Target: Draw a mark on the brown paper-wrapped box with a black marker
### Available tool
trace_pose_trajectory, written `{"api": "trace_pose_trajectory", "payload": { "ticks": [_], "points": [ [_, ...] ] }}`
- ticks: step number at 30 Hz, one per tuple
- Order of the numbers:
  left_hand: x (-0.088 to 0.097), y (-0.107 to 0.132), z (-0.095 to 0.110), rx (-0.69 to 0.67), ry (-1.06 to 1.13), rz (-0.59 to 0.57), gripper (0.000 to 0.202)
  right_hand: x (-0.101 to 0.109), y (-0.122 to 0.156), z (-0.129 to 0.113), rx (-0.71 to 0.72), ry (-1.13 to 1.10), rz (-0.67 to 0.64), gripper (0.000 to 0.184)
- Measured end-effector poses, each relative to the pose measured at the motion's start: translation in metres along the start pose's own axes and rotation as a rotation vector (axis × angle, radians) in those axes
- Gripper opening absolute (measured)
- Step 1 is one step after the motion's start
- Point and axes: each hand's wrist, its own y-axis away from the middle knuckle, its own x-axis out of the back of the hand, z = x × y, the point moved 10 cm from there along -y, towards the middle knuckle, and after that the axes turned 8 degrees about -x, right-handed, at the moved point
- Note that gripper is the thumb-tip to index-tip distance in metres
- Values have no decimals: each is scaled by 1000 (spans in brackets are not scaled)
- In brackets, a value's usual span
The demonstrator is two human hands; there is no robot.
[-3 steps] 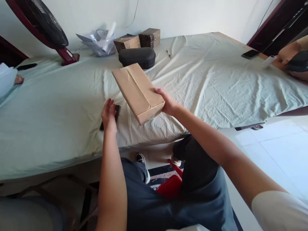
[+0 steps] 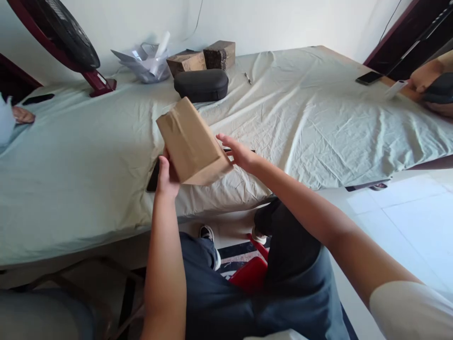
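A flat parcel wrapped in brown paper [image 2: 191, 141] is held up, tilted, above the front of a table covered by a pale green sheet [image 2: 88, 156]. My left hand [image 2: 167, 175] grips its lower left edge from below. My right hand [image 2: 238, 152] touches its right side with the fingers stretched out. A black phone [image 2: 153, 177] lies on the sheet just under my left hand, mostly hidden.
A black oval case [image 2: 201, 84], two brown wrapped blocks [image 2: 201, 58], crumpled plastic [image 2: 146, 61] and a red-based fan [image 2: 71, 42] stand at the back. Another person's hands [image 2: 430, 80] and a phone [image 2: 368, 78] are at the far right. A red stool [image 2: 252, 274] sits below.
The parcel has swung left and tipped up. My left hand rose off the phone and took the parcel's lower edge. My right hand loosened, its fingers now extended.
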Motion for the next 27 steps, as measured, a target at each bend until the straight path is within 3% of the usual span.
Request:
{"api": "trace_pose_trajectory", "payload": {
  "ticks": [3,5,9,13,16,21,25,27],
  "points": [
    [-9,10,0,56,195,39,72,5,13,-1,-73,-38,148,115],
    [-10,14,0,71,219,48,59,1,21,-14,-18,-137,122,121],
    [-12,21,-1,98,170,24,46,-8,25,-35,75,-231,-43,77],
    [-13,28,-6,136,114,24,49,2,19,-27,15,-253,-13,55],
    [-9,34,-11,136,129,30,56,6,18,-26,47,-180,39,45],
    [5,42,-39,211,193,84,67,6,24,-41,257,148,151,40],
    [19,45,-57,315,251,203,61,14,22,-40,297,300,225,59],
    [14,44,-55,343,314,168,68,16,23,-42,329,366,254,68]
  ]
}}
